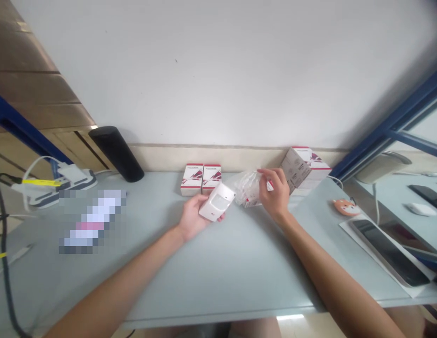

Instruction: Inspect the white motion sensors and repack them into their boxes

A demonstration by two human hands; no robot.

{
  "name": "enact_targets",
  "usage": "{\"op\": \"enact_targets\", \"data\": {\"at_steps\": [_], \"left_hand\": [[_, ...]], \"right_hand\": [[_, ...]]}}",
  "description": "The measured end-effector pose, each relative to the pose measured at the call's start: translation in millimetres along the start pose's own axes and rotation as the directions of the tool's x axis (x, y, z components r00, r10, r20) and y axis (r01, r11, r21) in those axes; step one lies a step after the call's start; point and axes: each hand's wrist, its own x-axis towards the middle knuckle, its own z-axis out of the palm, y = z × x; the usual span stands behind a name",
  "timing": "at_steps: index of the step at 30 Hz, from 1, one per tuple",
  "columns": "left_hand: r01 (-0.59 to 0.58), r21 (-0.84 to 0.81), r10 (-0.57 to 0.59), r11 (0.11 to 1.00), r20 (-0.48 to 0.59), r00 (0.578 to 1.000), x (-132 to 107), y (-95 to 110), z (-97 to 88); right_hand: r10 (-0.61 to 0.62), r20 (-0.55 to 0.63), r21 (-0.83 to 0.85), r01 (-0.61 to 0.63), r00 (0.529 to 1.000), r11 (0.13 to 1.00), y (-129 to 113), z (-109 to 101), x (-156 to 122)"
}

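Observation:
My left hand [193, 218] is closed around a white motion sensor [218, 203], its lens window facing up, held above the desk. To the right, my right hand [276, 190] pinches the edge of a clear plastic bag [247, 185] with thumb and fingers. The crumpled bag lies over part of a small red-and-white box whose full shape is hidden. Behind my left hand, two small red-and-white boxes [192, 179] stand side by side. A stack of similar boxes [299, 169] rises just behind my right hand.
A black cylinder [117, 154] leans near the wall at left. There, a power strip [63, 188] with cables and a blurred-out flat object [93, 220] lie on the desk [204, 277]. On the right are an orange animal-face item [346, 207] and a dark phone [390, 253].

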Motion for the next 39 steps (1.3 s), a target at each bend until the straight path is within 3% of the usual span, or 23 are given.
{"op": "enact_targets", "data": {"at_steps": [16, 21, 34, 39], "left_hand": [[0.011, 0.14, -0.025, 0.99, 0.093, 0.995, -2, -8, -6.6], [0.018, 0.181, -0.037, 0.983, 0.103, 0.994, -1, -10, -7.1], [-0.014, 0.142, 0.012, 0.99, 0.019, 1.0, 0, -6, -2.9], [-0.035, 0.281, 0.043, 0.959, -0.023, 0.999, -6, -4, 3.0]], "right_hand": [[0.039, -0.032, 0.021, -0.039, 0.999, 0.999, -5, 3, -3], [-0.011, 0.008, 0.043, 0.01, 1.0, 0.999, -10, 2, -4], [-0.07, 0.157, 0.101, 0.055, 0.985, 0.993, -13, -1, -8], [-0.124, 0.129, 0.098, 0.112, 0.984, 0.989, -16, 2, -10]]}}
